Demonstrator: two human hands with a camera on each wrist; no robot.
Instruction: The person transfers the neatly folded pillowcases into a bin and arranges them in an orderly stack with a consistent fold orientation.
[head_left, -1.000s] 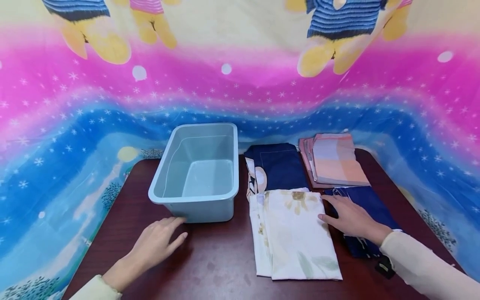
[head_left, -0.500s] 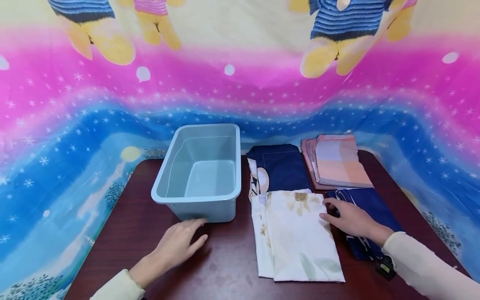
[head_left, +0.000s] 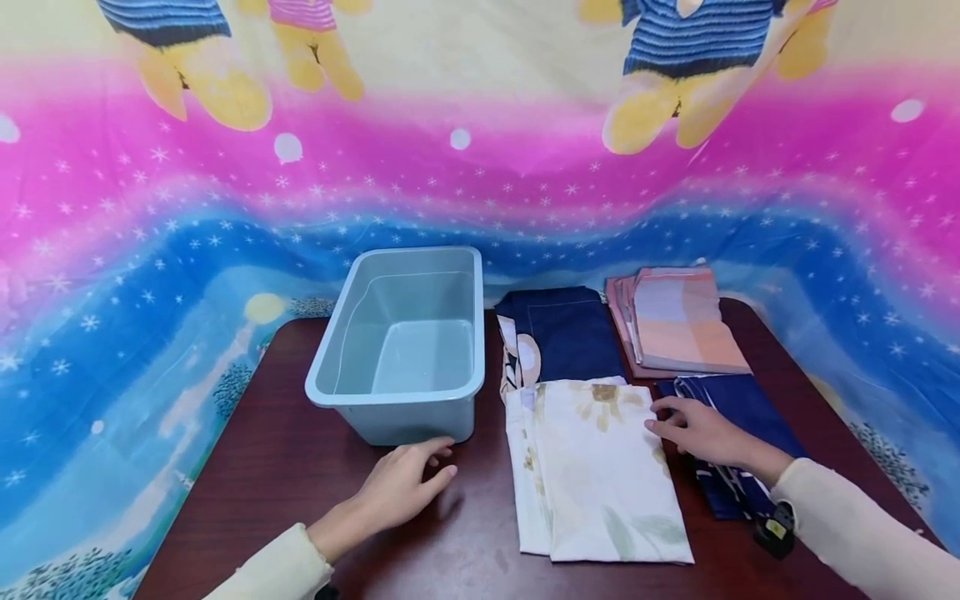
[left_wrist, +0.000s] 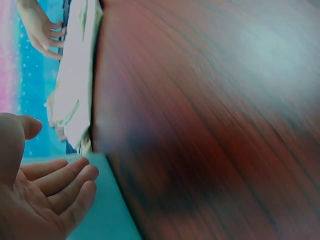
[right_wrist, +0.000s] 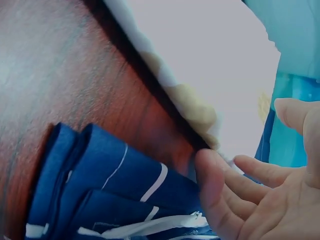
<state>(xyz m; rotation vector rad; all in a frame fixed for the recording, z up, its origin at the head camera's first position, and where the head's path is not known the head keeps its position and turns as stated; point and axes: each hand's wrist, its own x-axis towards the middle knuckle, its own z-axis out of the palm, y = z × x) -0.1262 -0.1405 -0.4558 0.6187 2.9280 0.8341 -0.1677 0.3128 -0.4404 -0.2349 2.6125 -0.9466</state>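
Note:
My left hand hovers low in front of the light blue plastic bin, fingers loosely bent and holding nothing. In the left wrist view its fingers overlap the bin's wall. A folded white cloth with a floral print lies to the right of the bin. At that cloth's upper right corner is my right hand, its fingertips right at the edge and the thumb apart from the fingers in the right wrist view. Partly beneath the right hand lies a folded navy cloth with white lines.
Behind the white cloth lies another folded navy cloth. A folded pink and orange checked cloth sits at the back right. All rest on a dark red wooden table, with a printed curtain hanging close around its back and sides.
My left hand has slid rightward along the bin's front. The right hand stays at the white cloth's corner with only a slight shift. The cloths and bin keep their places.

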